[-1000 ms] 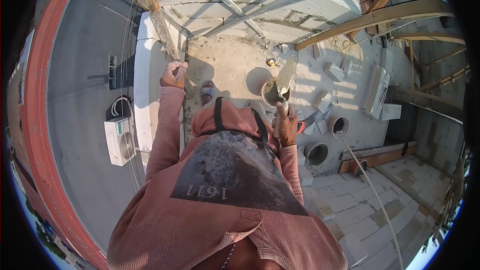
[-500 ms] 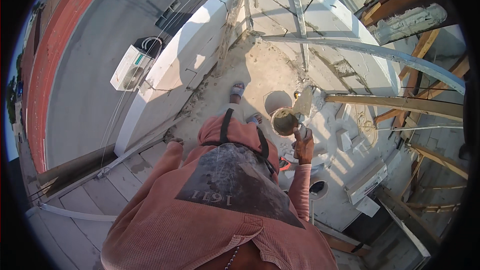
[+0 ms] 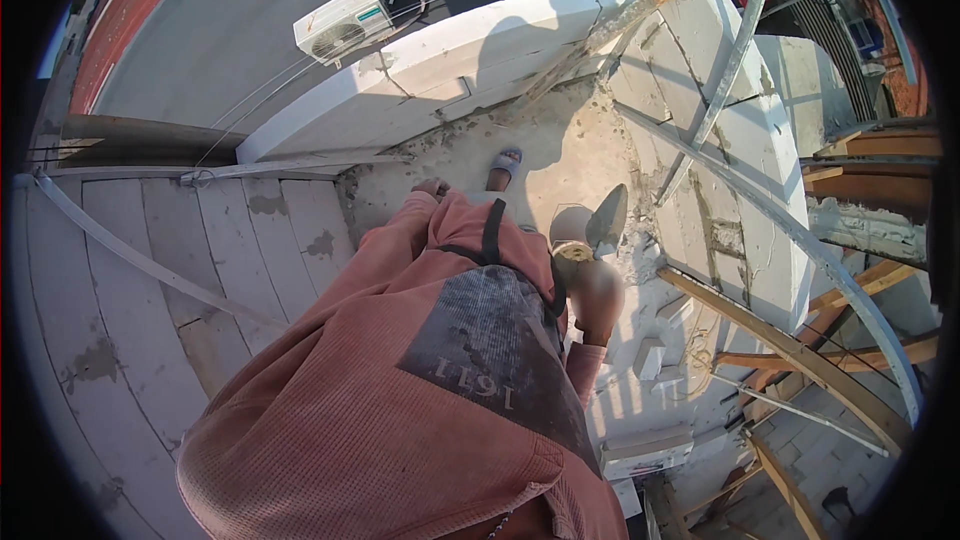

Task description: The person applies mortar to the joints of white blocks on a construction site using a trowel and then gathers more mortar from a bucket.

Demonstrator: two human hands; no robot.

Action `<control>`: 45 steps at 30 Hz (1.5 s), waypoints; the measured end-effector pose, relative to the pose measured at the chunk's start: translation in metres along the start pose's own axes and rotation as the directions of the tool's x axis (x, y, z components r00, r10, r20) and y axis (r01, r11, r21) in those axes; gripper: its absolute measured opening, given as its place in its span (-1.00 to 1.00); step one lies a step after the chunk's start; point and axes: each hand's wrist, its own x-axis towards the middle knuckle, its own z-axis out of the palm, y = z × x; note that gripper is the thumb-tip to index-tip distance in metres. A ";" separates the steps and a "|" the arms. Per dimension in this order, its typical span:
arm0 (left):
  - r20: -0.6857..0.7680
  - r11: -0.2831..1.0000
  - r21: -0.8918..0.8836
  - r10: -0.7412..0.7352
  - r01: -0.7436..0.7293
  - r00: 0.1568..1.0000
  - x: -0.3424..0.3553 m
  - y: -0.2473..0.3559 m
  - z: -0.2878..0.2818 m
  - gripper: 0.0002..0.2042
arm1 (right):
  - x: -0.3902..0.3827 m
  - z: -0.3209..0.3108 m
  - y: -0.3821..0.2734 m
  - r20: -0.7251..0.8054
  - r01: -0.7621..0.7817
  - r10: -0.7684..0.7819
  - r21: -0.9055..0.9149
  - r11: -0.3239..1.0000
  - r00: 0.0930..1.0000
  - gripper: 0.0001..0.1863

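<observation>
My right hand (image 3: 597, 292), smeared by motion, grips a trowel whose pointed grey blade (image 3: 607, 220) sticks out away from me. Under and beside that hand stands a round bucket (image 3: 572, 252), seen only at its rim and part of its inside; what looks like mortar lies in it. My left hand (image 3: 432, 187) hangs by my left thigh with its fingers curled. Nothing shows in it, and its palm is hidden. Below, one sandalled foot (image 3: 506, 162) stands on the rough concrete floor (image 3: 560, 130).
A low white block wall (image 3: 420, 90) runs along the far side, with an air conditioner unit (image 3: 345, 22) beyond. Metal struts (image 3: 725, 70) and a wooden beam (image 3: 790, 360) cross at the right. Loose white blocks (image 3: 648, 358) lie on the floor. White planking (image 3: 200, 270) is at left.
My view has turned, so the wall and air conditioner sit further right. The right hand has come nearer over the bucket, and the trowel blade now points up and to the right.
</observation>
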 end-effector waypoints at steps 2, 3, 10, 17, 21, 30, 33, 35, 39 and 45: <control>0.036 0.988 -0.153 0.030 -0.024 0.999 0.005 -0.006 0.004 -0.51 | -0.008 -0.008 0.002 0.014 -0.087 0.088 -0.037 0.995 0.996 -0.53; -0.021 0.990 -0.138 -0.041 0.038 0.999 -0.004 -0.007 0.005 -0.53 | -0.011 -0.012 0.007 0.035 -0.123 0.124 -0.031 0.992 0.992 -0.52; 0.010 0.929 -0.118 -0.353 0.352 0.935 -0.031 -0.051 0.023 -0.49 | -0.022 -0.037 0.004 -0.089 -0.166 0.161 -0.050 0.985 0.983 -0.48; 0.223 0.954 0.299 -0.049 -0.020 0.974 -0.001 -0.083 0.056 -0.66 | -0.014 -0.040 0.004 -0.158 -0.156 0.163 0.054 0.986 0.974 -0.46; 0.160 0.992 -0.054 -0.107 0.117 0.981 0.015 -0.051 0.038 -0.72 | -0.012 -0.033 0.010 -0.103 -0.162 0.176 0.133 0.978 0.979 -0.44; 0.067 0.952 -0.274 -0.126 0.140 0.990 0.033 -0.001 0.018 -0.66 | -0.022 -0.026 0.021 -0.098 -0.193 0.211 0.167 0.967 0.973 -0.42; 0.029 0.972 -0.205 -0.114 0.118 0.993 0.036 -0.035 0.023 -0.74 | -0.021 -0.026 0.008 -0.084 -0.188 0.199 0.126 0.974 0.976 -0.43; 0.064 0.988 -0.100 -0.114 0.120 0.991 0.029 -0.042 0.029 -0.73 | -0.023 -0.027 0.010 -0.086 -0.201 0.210 0.105 0.974 0.974 -0.43; 0.137 0.992 0.076 -0.106 0.096 0.985 0.016 -0.049 0.031 -0.71 | -0.023 -0.026 0.010 -0.081 -0.243 0.249 0.074 0.967 0.965 -0.45; 0.180 0.981 0.190 -0.075 0.040 0.981 0.020 -0.056 0.023 -0.68 | -0.017 -0.017 0.001 -0.092 -0.211 0.213 0.027 0.977 0.973 -0.48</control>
